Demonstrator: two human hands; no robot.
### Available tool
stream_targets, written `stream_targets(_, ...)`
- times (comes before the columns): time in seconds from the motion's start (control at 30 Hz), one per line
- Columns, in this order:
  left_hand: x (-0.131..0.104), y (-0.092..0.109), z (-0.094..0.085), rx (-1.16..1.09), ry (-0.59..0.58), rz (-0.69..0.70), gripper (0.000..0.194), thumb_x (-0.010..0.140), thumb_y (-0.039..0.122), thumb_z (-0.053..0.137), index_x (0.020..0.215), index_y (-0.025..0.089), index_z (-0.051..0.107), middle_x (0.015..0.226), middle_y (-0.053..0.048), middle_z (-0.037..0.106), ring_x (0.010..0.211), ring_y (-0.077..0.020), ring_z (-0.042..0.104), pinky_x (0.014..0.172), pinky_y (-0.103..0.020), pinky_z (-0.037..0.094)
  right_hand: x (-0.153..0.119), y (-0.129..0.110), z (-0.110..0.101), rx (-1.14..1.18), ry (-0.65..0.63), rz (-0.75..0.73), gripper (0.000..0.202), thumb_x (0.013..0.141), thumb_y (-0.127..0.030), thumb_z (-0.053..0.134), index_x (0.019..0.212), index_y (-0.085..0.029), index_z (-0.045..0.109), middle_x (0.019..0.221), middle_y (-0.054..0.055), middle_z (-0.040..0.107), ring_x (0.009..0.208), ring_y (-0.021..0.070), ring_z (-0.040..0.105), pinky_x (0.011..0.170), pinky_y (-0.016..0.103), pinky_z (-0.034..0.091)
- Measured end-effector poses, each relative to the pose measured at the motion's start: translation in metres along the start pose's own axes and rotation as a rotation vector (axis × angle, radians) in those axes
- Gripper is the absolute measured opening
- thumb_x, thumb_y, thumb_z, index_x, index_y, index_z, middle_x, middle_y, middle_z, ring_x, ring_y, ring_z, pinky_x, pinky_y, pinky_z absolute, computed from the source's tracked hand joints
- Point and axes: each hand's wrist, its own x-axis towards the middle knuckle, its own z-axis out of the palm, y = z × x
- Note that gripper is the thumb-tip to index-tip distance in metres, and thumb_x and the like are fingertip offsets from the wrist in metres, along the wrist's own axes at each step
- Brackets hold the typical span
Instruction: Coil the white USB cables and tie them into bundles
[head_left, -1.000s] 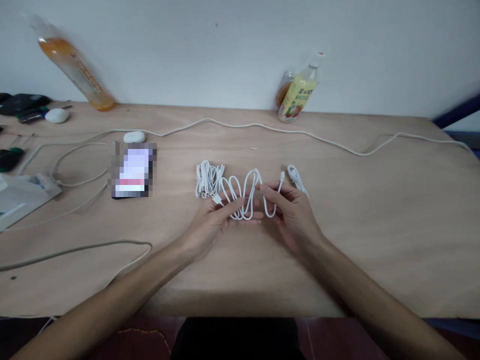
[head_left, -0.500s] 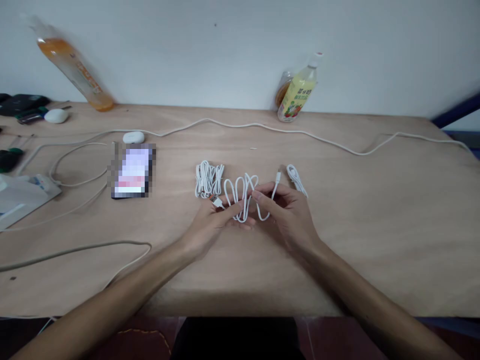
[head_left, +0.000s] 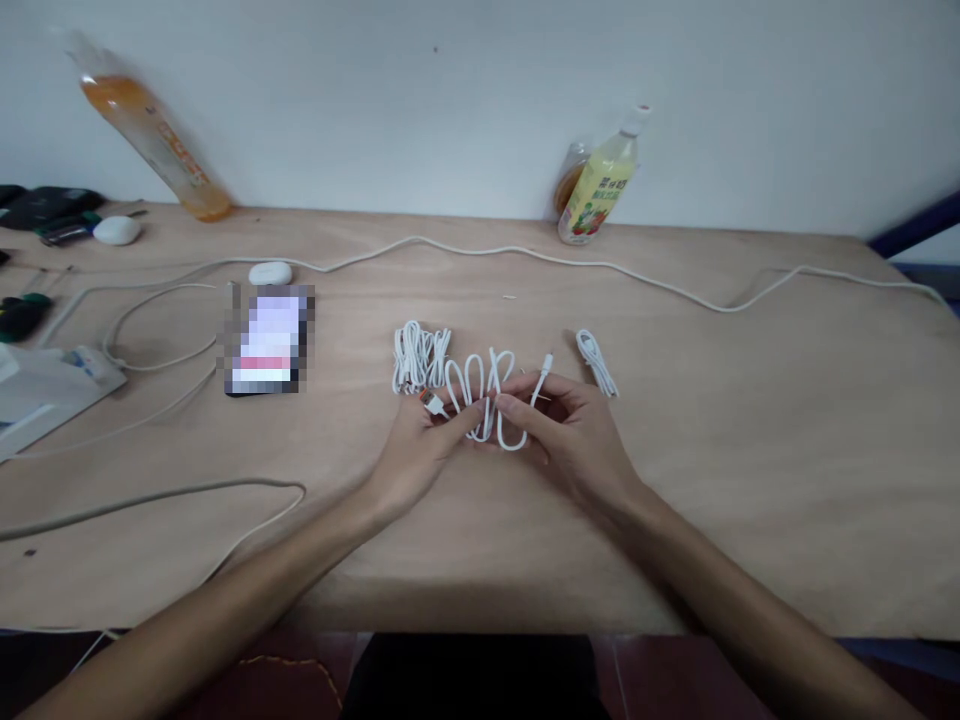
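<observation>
Between my two hands is a white USB cable (head_left: 474, 372), gathered in several loose loops. My left hand (head_left: 424, 445) pinches the loops with its thumb on top; the USB plug with an orange insert sticks out by its thumb base. Thumb and fingers of my right hand (head_left: 574, 425) close on the cable at the right side of the loops, and the small plug end points up beside its fingers. Just behind my left hand lie bundled white cables (head_left: 420, 355). Another coiled white cable (head_left: 597, 362) rests behind my right hand.
A phone (head_left: 270, 340) and a white earbud case (head_left: 270, 273) lie to the left. A long white cord (head_left: 525, 250) crosses the table's back. An orange drink bottle (head_left: 161, 145) and a yellow one (head_left: 600, 190) lean on the wall. Tools (head_left: 26, 315) sit far left.
My right hand has moved slightly left, bringing its part of the cable closer to the loops in my left hand. The small plug end has shifted left and lower.
</observation>
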Motion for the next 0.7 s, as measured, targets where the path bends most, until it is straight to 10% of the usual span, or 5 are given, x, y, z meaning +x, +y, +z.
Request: stream_targets(0.7,-0.0025,-0.0011,0.0012,0.243,0.09,0.222,0.015,0.087,0.037,0.087,0.082,0.022,0.089,0.084,-0.004,0.079,0.079,-0.0207,0.069,0.077,-0.031,0.056,-0.0071,0.0003,0.004,-0.583,-0.005,-0.22,0.029,0.097,-0.047,0.071,0.081,-0.023,0.069,0.069,-0.001,0.063,0.062,0.0159,0.049,0.06,0.033,0.037)
